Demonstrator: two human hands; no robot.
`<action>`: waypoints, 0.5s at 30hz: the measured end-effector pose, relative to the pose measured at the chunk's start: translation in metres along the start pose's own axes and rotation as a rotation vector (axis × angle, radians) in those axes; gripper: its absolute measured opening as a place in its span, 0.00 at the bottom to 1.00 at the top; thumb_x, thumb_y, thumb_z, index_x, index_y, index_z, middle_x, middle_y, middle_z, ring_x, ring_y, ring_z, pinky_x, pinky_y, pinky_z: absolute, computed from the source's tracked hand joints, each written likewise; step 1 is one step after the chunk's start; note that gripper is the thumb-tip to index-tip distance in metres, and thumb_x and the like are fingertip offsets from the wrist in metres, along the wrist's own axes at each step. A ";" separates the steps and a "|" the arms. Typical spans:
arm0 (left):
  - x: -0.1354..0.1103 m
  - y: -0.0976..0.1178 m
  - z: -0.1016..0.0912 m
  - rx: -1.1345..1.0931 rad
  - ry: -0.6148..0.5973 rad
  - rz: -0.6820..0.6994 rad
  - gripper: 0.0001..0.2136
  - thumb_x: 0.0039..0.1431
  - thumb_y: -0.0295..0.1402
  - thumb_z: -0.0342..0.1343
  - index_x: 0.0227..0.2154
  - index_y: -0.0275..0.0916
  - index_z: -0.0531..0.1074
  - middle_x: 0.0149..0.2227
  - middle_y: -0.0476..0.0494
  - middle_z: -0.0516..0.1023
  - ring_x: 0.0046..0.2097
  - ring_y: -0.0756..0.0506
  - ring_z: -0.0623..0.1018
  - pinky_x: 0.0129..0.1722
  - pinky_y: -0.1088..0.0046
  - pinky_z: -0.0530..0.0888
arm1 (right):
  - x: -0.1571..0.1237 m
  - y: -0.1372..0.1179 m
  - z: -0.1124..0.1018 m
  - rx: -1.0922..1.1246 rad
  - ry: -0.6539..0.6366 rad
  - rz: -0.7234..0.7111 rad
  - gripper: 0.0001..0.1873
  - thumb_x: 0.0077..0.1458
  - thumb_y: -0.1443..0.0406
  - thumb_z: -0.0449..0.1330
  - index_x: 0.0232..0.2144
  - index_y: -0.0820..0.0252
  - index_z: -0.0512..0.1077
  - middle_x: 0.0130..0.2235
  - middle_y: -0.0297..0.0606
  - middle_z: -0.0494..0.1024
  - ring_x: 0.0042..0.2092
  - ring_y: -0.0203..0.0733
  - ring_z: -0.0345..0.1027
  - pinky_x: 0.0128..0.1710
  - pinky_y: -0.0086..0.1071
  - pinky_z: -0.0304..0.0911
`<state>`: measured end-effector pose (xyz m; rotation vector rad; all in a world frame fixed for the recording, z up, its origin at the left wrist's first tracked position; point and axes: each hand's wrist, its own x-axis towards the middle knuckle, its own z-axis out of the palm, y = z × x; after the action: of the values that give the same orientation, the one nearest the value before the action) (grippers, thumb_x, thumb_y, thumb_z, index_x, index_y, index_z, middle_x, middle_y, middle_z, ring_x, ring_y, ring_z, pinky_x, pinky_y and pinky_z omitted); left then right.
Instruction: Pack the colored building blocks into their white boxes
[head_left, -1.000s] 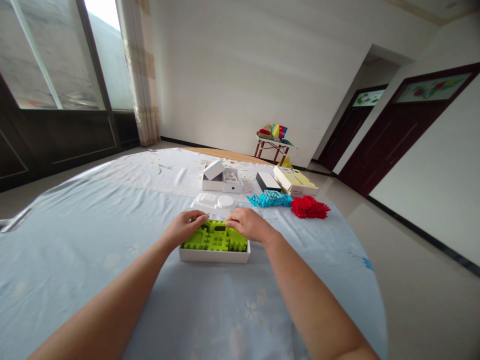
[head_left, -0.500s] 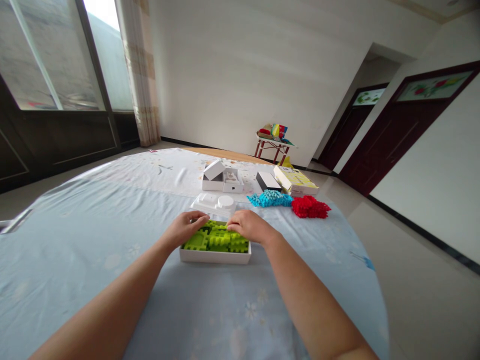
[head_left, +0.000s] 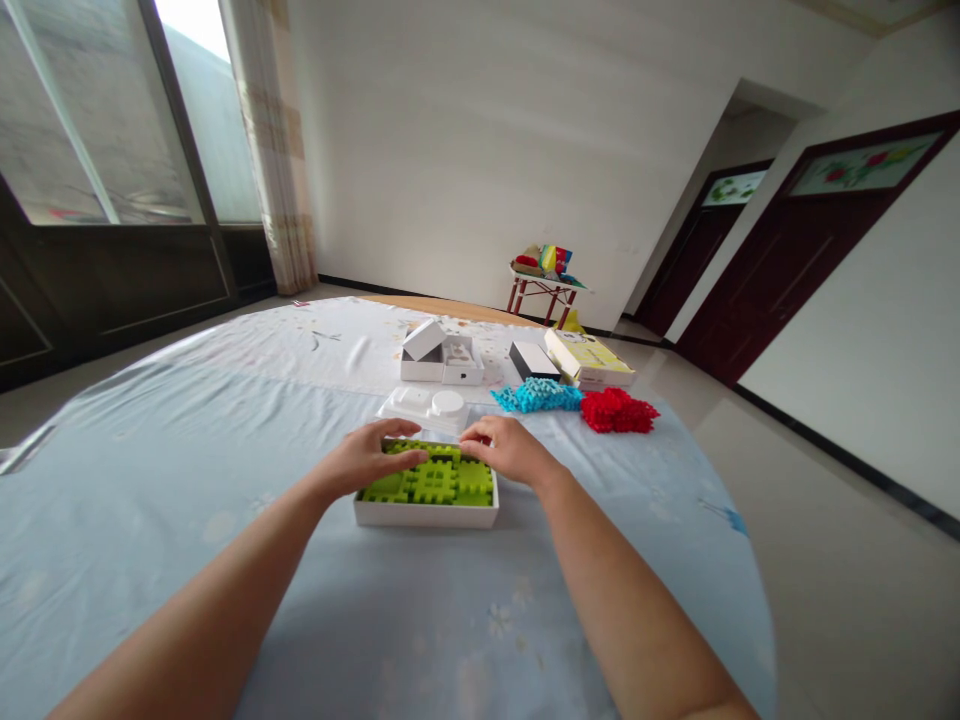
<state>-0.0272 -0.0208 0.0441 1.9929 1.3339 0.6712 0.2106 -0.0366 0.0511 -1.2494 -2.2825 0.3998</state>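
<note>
A shallow white box (head_left: 424,515) lies on the blue tablecloth in front of me, filled with green interlocking plastic pieces (head_left: 439,484). My left hand (head_left: 371,455) rests over the box's far left corner, its fingers laid flat on the green pieces. On the far right part of the box sits my right hand (head_left: 506,449), fingers curled down onto the green pieces. Neither hand lifts anything clear of the box.
Behind the box lies a white moulded insert (head_left: 429,405). Further back stand an opened white box (head_left: 439,355), a dark box (head_left: 532,360) and a yellow box (head_left: 589,358). Blue pieces (head_left: 538,396) and red pieces (head_left: 616,411) are heaped at right. The table edge (head_left: 739,560) curves away on the right.
The dark gap among the green pieces has closed and they now lie flatter in the box. My left fingers have slid right over them. The view shifted slightly.
</note>
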 end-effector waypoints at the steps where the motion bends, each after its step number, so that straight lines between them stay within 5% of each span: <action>1: 0.000 0.001 0.000 0.049 -0.010 0.009 0.30 0.39 0.55 0.56 0.45 0.43 0.73 0.48 0.43 0.75 0.50 0.38 0.71 0.49 0.66 0.66 | -0.002 0.001 -0.002 0.000 0.008 0.001 0.08 0.53 0.63 0.58 0.33 0.60 0.75 0.32 0.36 0.74 0.34 0.35 0.66 0.36 0.28 0.59; 7: 0.001 -0.002 0.008 0.305 -0.032 0.038 0.35 0.33 0.55 0.57 0.49 0.47 0.70 0.51 0.44 0.72 0.55 0.35 0.66 0.57 0.59 0.55 | -0.014 0.000 0.000 -0.181 -0.078 -0.039 0.10 0.51 0.63 0.60 0.37 0.57 0.75 0.37 0.37 0.77 0.42 0.42 0.64 0.44 0.36 0.53; 15: 0.000 -0.004 0.006 0.352 -0.066 0.034 0.36 0.36 0.57 0.56 0.51 0.47 0.67 0.52 0.44 0.71 0.54 0.37 0.66 0.56 0.61 0.56 | -0.023 -0.010 -0.007 -0.176 -0.173 -0.017 0.15 0.48 0.61 0.62 0.40 0.54 0.74 0.36 0.36 0.78 0.45 0.45 0.62 0.46 0.39 0.48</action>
<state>-0.0252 -0.0208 0.0375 2.2959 1.4601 0.3999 0.2181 -0.0617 0.0548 -1.3242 -2.5196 0.3178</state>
